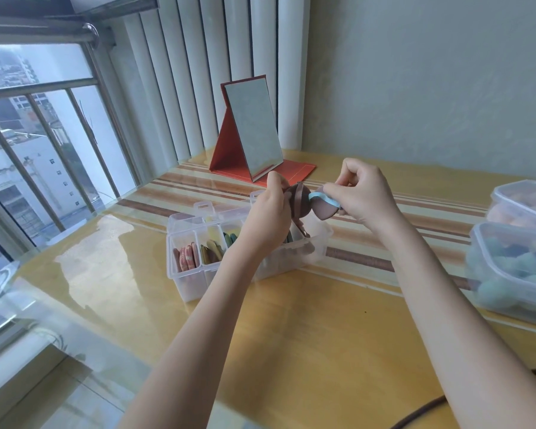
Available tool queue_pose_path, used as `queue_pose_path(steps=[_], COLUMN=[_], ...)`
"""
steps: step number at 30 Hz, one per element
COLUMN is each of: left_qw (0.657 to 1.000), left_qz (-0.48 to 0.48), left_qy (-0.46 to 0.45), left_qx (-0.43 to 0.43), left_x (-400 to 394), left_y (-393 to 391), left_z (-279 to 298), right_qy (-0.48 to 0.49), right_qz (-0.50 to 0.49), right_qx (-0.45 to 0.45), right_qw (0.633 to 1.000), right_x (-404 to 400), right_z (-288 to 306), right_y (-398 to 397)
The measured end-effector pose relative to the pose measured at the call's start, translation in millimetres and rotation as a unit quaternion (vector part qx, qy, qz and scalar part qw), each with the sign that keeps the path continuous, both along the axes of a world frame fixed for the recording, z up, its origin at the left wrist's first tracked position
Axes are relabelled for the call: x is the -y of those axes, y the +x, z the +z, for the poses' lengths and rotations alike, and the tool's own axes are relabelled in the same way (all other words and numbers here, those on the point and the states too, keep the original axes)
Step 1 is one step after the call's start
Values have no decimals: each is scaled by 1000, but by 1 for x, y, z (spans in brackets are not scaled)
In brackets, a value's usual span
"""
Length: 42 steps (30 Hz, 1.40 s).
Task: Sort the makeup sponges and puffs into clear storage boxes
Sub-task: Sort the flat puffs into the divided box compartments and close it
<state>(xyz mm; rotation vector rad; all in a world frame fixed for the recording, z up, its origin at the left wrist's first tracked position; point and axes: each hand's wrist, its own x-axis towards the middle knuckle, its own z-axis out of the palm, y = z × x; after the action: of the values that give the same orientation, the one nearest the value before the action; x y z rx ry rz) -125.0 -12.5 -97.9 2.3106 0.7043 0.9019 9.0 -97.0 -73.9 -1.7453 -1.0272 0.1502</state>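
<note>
A clear divided storage box (186, 274) stands on the table with pink, olive and green puffs upright in its compartments. Above its right end my left hand (268, 216) grips a round brown puff (300, 202) with a brown ribbon. My right hand (361, 196) pinches a second brown puff (324, 212) by its light blue ribbon (317, 196). The two puffs touch between my hands. More brown puffs lie in the box's right compartment, partly hidden by my left hand.
A red folding mirror (254, 134) stands behind the box. Two clear lidded boxes (508, 267) with sponges sit at the right edge, peach ones (520, 209) behind, blue-green ones in front. A window with bars is at the left. A dark cable (421, 411) runs along the near right.
</note>
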Motion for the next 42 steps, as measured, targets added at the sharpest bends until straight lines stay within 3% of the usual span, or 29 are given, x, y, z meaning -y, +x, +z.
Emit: queue_pose_path(steps=[9,14,20,24,29,34,38,40,42], left_qw=[999,998,999,999,997,1000,998,999,1000], left_qz=[27,27,22,16,11,-21,-37,-30,-17], left_qy=[-22,-40,-23,-9,25,-4,-51,-41,-22], left_qx=[25,30,24,42,76,8,12,7,-1], left_x=[-6,-7,-7,-5,-4,-6,-7,-8,-9], left_y=[3,4,4,3,2,2,3,4,3], left_z=[-4,-4,-6,-4,-2,-3,-5,-6,-6], right_qy=[-96,-100,-196,-204,-265,-280,-162,-116,-125], right_qz=[69,67,89,74,103,149,75,57,85], right_qx=[37,59,143,126,176,92,-18,-97,-121], right_qw=[992,991,966,968,943,944,984,987,981], right_x=[1,3,-7,-5,-4,3,6,5,3], right_z=[0,3,-9,-6,-2,4,7,7,3], right_y=[-6,-8,-26,-25,-28,-15,-3,-1,-5])
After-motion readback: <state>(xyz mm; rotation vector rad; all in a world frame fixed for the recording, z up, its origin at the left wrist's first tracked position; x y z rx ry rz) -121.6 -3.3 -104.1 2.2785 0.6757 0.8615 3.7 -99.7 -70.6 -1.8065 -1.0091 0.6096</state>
